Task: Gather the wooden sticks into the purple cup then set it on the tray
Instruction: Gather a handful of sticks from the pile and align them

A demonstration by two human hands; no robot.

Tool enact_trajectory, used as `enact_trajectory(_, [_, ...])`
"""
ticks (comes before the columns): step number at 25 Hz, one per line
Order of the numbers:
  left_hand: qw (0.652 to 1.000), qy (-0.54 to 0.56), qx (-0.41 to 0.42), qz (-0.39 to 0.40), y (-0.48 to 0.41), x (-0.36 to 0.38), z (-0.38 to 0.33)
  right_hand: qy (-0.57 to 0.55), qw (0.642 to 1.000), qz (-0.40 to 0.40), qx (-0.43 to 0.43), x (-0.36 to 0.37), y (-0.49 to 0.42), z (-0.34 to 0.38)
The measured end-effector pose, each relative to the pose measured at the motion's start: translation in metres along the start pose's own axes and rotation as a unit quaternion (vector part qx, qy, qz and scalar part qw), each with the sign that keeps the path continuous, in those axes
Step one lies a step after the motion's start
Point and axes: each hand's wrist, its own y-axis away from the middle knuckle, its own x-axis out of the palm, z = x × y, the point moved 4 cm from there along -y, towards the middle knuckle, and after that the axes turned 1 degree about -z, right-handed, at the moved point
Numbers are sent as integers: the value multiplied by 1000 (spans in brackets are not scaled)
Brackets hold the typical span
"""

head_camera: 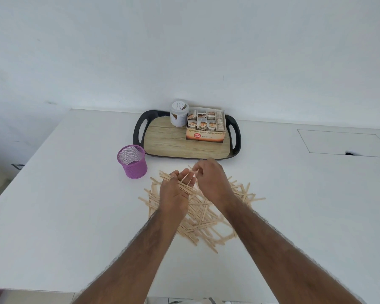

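Note:
A loose heap of flat wooden sticks [203, 218] lies on the white table in front of me. My left hand [174, 191] is over the heap's left part, fingers curled around a small bundle of sticks that pokes out to the upper left. My right hand [211, 178] hovers just to its right, its fingertips pinching a single stick next to that bundle. The purple mesh cup [133, 162] stands upright and apart, to the left of the heap, with nothing visible inside. Behind it lies the black-rimmed tray [138, 132] with a wood-look base.
On the tray's far right part stand a white jar [179, 114] and an open box of tea sachets [206, 128]. A rectangular hatch outline [342, 142] marks the tabletop at the right. The table's left edge runs diagonally past the cup.

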Motion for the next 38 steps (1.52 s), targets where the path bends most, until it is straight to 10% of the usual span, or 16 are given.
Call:
enact_trajectory(8, [996, 4, -54, 77, 9, 15, 11, 70, 993, -20, -97, 20, 9, 22])
enact_trajectory(12, [999, 30, 29, 21, -1, 18, -16, -173, 970, -168, -2, 2, 19, -6])
enact_trajectory(16, [996, -3, 78, 52, 11, 33, -17, -644, 668, -57, 369, 38, 38, -39])
enact_trajectory(21, [989, -73, 71, 103, 34, 43, 6, -776, 541, -31, 324, 33, 28, -18])
enact_trajectory(32, [970, -181, 116, 113, 35, 48, 2, -734, 592, -24, 332, 26, 26, -5])
enact_trajectory(36, [949, -256, 169, 78, 43, 51, -7, -550, 765, -17, 336, 26, 25, -9])
enact_trajectory(38, [946, -261, 177, 76, 45, 51, -10, -530, 789, 3, 311, 26, 26, -4])
